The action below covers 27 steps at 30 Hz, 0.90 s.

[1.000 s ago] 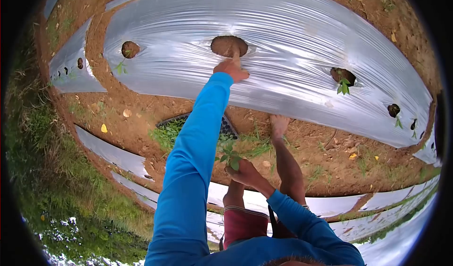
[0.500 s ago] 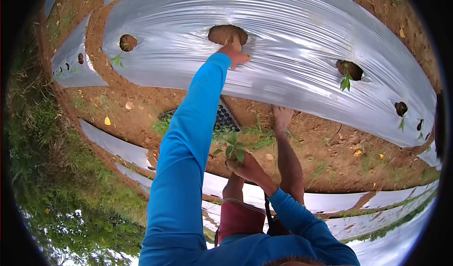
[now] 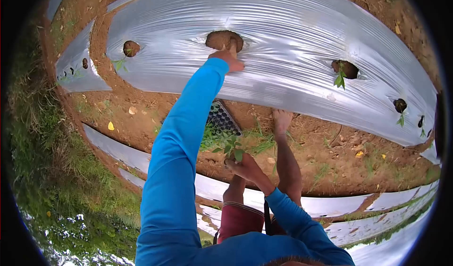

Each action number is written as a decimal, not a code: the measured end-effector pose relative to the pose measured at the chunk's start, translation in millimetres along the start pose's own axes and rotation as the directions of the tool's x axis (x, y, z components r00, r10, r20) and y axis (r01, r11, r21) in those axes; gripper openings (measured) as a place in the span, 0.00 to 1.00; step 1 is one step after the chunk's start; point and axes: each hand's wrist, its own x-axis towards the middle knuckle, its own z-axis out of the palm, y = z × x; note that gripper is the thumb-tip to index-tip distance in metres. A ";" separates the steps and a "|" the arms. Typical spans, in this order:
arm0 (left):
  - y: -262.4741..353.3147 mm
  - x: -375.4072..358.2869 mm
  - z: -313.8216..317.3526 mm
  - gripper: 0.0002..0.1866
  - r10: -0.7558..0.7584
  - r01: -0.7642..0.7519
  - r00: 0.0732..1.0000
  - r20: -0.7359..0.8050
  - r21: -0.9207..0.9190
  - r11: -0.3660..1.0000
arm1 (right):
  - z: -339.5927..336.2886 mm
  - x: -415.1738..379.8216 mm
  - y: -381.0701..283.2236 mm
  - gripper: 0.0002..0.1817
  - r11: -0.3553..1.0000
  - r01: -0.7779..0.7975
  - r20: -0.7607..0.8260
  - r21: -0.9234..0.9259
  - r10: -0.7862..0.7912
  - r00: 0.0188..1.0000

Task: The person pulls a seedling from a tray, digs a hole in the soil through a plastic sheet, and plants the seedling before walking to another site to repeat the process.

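Observation:
My left hand (image 3: 228, 60) reaches out to a hole (image 3: 218, 40) in the silver plastic mulch (image 3: 278, 34). Its soil-coloured fingers stretch down into the bare earth there, and the thumb sticks out to the side over the plastic. I see nothing held in it, though the fingertips are hard to make out against the soil. Close to my body, my right hand (image 3: 247, 168) is closed around leafy green seedlings (image 3: 231, 148). Their leaves stand out above the fist, while their lower ends are hidden in it.
A black seedling tray (image 3: 222, 118) lies on the ground behind my left forearm, beside grass. Planted seedlings (image 3: 339, 79) lean from other holes along the bed. My bare foot (image 3: 282, 119) stands at the mulch edge. More plastic-covered rows (image 3: 330, 205) run behind me.
My left hand stays at the hole, its wrist and fingers slightly shifted. The view has moved a little, uncovering more of the tray. My right hand keeps hold of the seedlings.

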 end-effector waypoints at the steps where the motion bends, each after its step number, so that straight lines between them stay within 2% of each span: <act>1: -0.9 1.2 -2.4 0.53 -0.014 0.013 1.000 0.016 0.030 0.999 | -1.4 1.1 1.8 0.08 1.000 0.021 -0.017 0.007 -0.021 1.000; 4: 2.9 5.1 -6.2 0.53 -0.065 0.061 0.996 0.055 0.060 0.996 | 3.0 6.9 14.5 0.09 0.998 0.058 -0.039 0.013 -0.057 0.998; 5: 0.7 9.4 -2.4 0.53 -0.045 0.045 0.999 -0.003 0.003 0.999 | 3.8 6.9 11.9 0.09 0.998 0.065 -0.033 -0.005 -0.065 0.997; 7: -4.7 18.9 -1.6 0.56 -0.042 0.062 0.989 0.140 -0.146 0.987 | 6.0 5.6 7.1 0.10 0.991 0.133 -0.049 -0.019 -0.134 0.990; 8: -6.3 20.0 -4.3 0.57 -0.034 0.080 0.978 0.206 -0.216 0.973 | 7.3 6.1 12.1 0.10 0.994 0.104 -0.023 -0.015 -0.105 0.994; 9: -12.0 28.2 5.8 0.46 -0.022 0.048 0.994 0.104 -0.263 0.964 | 8.6 7.1 16.6 0.09 0.997 0.078 0.006 -0.014 -0.078 0.997; 11: -19.0 39.0 5.4 0.23 0.025 0.030 0.980 0.199 -0.268 0.963 | 8.7 6.5 19.8 0.09 0.998 0.063 0.027 0.017 -0.063 0.998; 12: -17.2 39.6 1.3 0.15 0.054 0.015 0.968 0.245 -0.273 0.962 | 6.3 4.3 14.4 0.09 0.996 0.075 0.016 0.048 -0.076 0.997; 16: -27.3 64.4 12.4 0.16 0.043 0.042 0.965 0.257 -0.316 0.948 | 9.4 3.3 26.1 0.09 0.975 0.093 -0.019 0.200 -0.091 0.996; 17: -21.4 50.5 0.5 0.16 0.126 -0.025 0.947 0.296 -0.324 0.946 | 11.1 3.7 31.3 0.08 0.976 0.169 -0.068 0.135 -0.161 0.985; 20: -17.9 49.2 5.5 0.16 0.077 -0.013 0.960 0.268 -0.232 0.973 | 10.3 2.6 31.3 0.08 0.967 0.144 -0.061 0.212 -0.135 0.989; 21: -17.4 47.8 10.9 0.16 0.026 0.030 0.972 0.234 -0.234 0.972 | 4.9 1.4 28.0 0.08 0.976 0.089 -0.003 0.200 -0.090 0.996; 24: -13.4 23.1 10.4 0.17 0.182 -0.033 0.916 0.357 -0.387 0.922 | 0.6 -1.1 25.1 0.07 0.981 0.132 -0.040 0.141 -0.128 0.991; 25: -14.2 16.8 22.2 0.18 0.167 -0.020 0.912 0.375 -0.367 0.930 | -1.9 -2.3 19.3 0.08 0.986 0.065 -0.018 0.152 -0.063 0.998; 26: -14.4 24.4 45.0 0.18 0.024 0.069 0.917 0.398 -0.217 0.974 | -3.4 0.4 17.6 0.08 0.986 0.095 -0.042 0.134 -0.090 0.995; 27: -20.9 26.7 57.9 0.18 0.174 -0.098 0.953 0.248 -0.290 0.952 | -3.2 2.5 18.7 0.09 0.985 0.128 -0.069 0.115 -0.121 0.990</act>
